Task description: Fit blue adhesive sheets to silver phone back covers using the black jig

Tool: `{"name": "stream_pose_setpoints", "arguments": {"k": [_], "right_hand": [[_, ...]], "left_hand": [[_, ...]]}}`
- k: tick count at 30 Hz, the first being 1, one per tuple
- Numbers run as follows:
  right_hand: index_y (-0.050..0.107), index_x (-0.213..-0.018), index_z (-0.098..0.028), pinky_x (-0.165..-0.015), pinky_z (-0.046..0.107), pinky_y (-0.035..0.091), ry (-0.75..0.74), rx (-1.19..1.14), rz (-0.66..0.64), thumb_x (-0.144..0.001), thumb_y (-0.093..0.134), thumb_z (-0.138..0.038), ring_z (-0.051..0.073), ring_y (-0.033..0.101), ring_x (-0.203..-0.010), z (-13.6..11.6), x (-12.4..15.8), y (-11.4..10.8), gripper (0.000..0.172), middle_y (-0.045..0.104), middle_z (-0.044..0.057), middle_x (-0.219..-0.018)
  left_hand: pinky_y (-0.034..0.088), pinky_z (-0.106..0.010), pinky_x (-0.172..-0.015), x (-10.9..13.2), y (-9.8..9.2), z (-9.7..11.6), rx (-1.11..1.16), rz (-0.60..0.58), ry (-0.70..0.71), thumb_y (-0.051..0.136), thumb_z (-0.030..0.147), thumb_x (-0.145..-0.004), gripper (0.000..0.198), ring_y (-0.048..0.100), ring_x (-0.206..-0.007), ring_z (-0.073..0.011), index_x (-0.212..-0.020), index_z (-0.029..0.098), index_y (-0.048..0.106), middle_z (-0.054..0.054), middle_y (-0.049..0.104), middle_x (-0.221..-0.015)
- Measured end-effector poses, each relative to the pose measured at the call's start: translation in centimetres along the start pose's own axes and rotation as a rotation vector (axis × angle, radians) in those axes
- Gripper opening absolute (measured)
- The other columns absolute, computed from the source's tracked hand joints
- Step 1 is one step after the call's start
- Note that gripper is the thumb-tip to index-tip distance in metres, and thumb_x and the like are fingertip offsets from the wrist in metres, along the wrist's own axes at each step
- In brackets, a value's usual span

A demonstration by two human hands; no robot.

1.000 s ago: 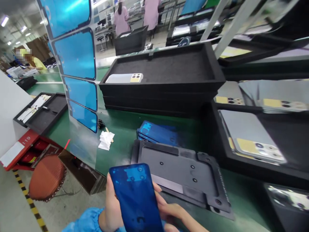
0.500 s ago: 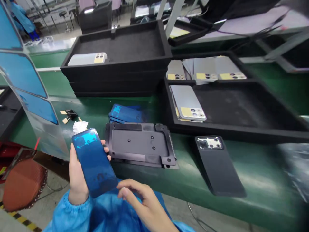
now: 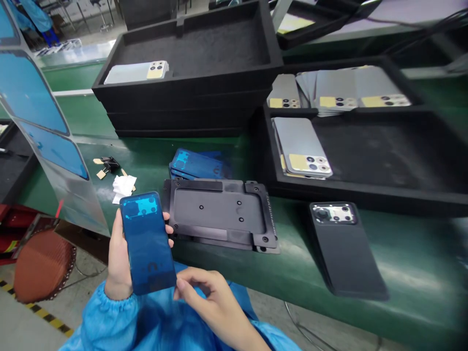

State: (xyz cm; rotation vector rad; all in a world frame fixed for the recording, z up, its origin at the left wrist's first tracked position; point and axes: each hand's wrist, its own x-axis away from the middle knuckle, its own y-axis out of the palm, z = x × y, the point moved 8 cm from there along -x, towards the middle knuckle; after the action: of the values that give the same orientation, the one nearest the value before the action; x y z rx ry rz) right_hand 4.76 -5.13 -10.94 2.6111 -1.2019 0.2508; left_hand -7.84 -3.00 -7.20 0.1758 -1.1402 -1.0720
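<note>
My left hand (image 3: pixel 122 263) is wrapped round a phone back cover (image 3: pixel 148 248) with a glossy blue film face, held tilted towards me above my lap. Its camera cutouts are at the top end. At the cover's lower right corner, the thumb and forefinger of my right hand (image 3: pixel 204 292) are pinched together; what lies between the tips is too small to make out. Just beyond, a dark metal fixture (image 3: pixel 219 209) with a shallow phone-shaped recess rests on the green bench. More blue-filmed covers (image 3: pixel 199 165) lie behind it.
A stack of dark covers (image 3: pixel 347 253) sits at the right. Black trays (image 3: pixel 190 107) and a divided tray (image 3: pixel 365 190) hold silver covers (image 3: pixel 303 144). Crumpled tissue (image 3: pixel 124 187) and a binder clip (image 3: pixel 109 164) lie left. A hanging sheet of blue films (image 3: pixel 54 156) borders the left side.
The blue-filmed cover has turned more upright in my left hand. My right thumb and forefinger have closed into a pinch at its lower corner. The view has shifted slightly.
</note>
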Motion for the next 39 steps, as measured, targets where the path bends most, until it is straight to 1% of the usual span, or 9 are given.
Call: {"name": "stream_pose_setpoints", "arguments": {"k": [5,10,19,22,27,30,33,36,39], "right_hand": [[0.070,-0.070,-0.017,-0.060,0.021,0.048,-0.033,0.029,0.053,-0.097,0.054,-0.041,0.015,0.066,-0.066,-0.2,0.0,-0.2,0.039,0.073,0.004,-0.070],[0.072,-0.075,-0.017,-0.063,0.022,0.054,-0.051,-0.004,0.063,-0.098,0.053,-0.048,0.017,0.070,-0.067,0.0,0.2,-0.1,0.043,0.075,0.006,-0.071],[0.070,-0.069,-0.017,-0.060,0.019,0.055,-0.120,0.060,0.116,-0.094,0.056,-0.038,0.015,0.071,-0.062,-0.9,0.4,-0.2,0.036,0.074,0.005,-0.066],[0.070,-0.068,-0.017,-0.061,0.019,0.055,-0.138,0.052,0.155,-0.093,0.056,-0.033,0.015,0.070,-0.061,-1.3,0.5,-0.5,0.032,0.074,0.004,-0.065],[0.074,-0.080,-0.017,-0.067,0.021,0.056,-0.187,0.004,0.033,-0.092,0.058,-0.035,0.016,0.071,-0.068,-1.5,0.5,1.8,0.027,0.076,0.005,-0.074],[0.074,-0.085,-0.018,-0.069,0.023,0.058,-0.220,0.055,-0.023,-0.093,0.060,-0.044,0.017,0.071,-0.070,-0.7,0.9,3.6,0.031,0.076,0.005,-0.078],[0.075,-0.096,-0.019,-0.077,0.027,0.061,-0.335,0.200,0.102,-0.094,0.062,-0.049,0.022,0.075,-0.082,-0.5,1.7,3.8,0.033,0.078,0.009,-0.091],[0.075,-0.109,-0.020,-0.085,0.030,0.062,-0.486,0.302,0.265,-0.097,0.057,-0.056,0.025,0.077,-0.093,-1.5,2.6,3.6,0.042,0.079,0.013,-0.103],[0.076,-0.095,-0.024,-0.074,0.026,0.064,-0.510,0.267,0.361,-0.099,0.046,-0.063,0.023,0.078,-0.079,-1.9,2.7,3.7,0.050,0.080,0.010,-0.088]], "left_hand": [[0.060,-0.032,-0.060,-0.1,0.0,0.2,-0.013,0.006,0.019,0.016,0.064,-0.100,0.085,0.074,-0.066,-0.0238,-0.103,0.003,0.075,-0.015,0.076,-0.081],[0.060,-0.032,-0.064,-0.3,0.1,-0.1,0.023,-0.076,0.018,0.016,0.066,-0.100,0.086,0.074,-0.070,-0.0245,-0.104,0.002,0.075,-0.017,0.076,-0.083],[0.060,-0.030,-0.060,-0.6,0.1,-0.1,0.031,-0.037,-0.023,0.012,0.064,-0.100,0.089,0.074,-0.064,-0.0231,-0.096,0.004,0.077,-0.015,0.075,-0.077],[0.060,-0.032,-0.060,-0.8,-0.1,-0.4,0.076,-0.084,-0.081,0.012,0.064,-0.100,0.088,0.075,-0.065,-0.0239,-0.098,0.004,0.076,-0.015,0.076,-0.079],[0.062,-0.035,-0.065,-1.0,-0.2,-1.2,0.142,-0.232,-0.154,0.012,0.064,-0.101,0.086,0.076,-0.074,-0.0265,-0.106,0.003,0.074,-0.016,0.076,-0.086],[0.062,-0.034,-0.067,-0.9,-0.2,-1.9,0.163,-0.281,-0.202,0.024,0.063,-0.101,0.078,0.076,-0.076,-0.0262,-0.107,0.003,0.073,-0.015,0.076,-0.087],[0.061,-0.033,-0.068,-0.7,0.3,-2.6,0.178,-0.356,-0.234,0.039,0.060,-0.100,0.062,0.075,-0.077,-0.0252,-0.107,0.008,0.073,-0.013,0.076,-0.088],[0.060,-0.034,-0.071,-0.6,0.8,-3.3,0.182,-0.418,-0.247,0.044,0.060,-0.098,0.056,0.074,-0.079,-0.0244,-0.112,0.014,0.072,-0.012,0.075,-0.091],[0.058,-0.035,-0.075,-0.3,1.4,-4.0,0.192,-0.476,-0.258,0.043,0.061,-0.098,0.057,0.073,-0.082,-0.0247,-0.113,0.015,0.071,-0.012,0.074,-0.094]]}}
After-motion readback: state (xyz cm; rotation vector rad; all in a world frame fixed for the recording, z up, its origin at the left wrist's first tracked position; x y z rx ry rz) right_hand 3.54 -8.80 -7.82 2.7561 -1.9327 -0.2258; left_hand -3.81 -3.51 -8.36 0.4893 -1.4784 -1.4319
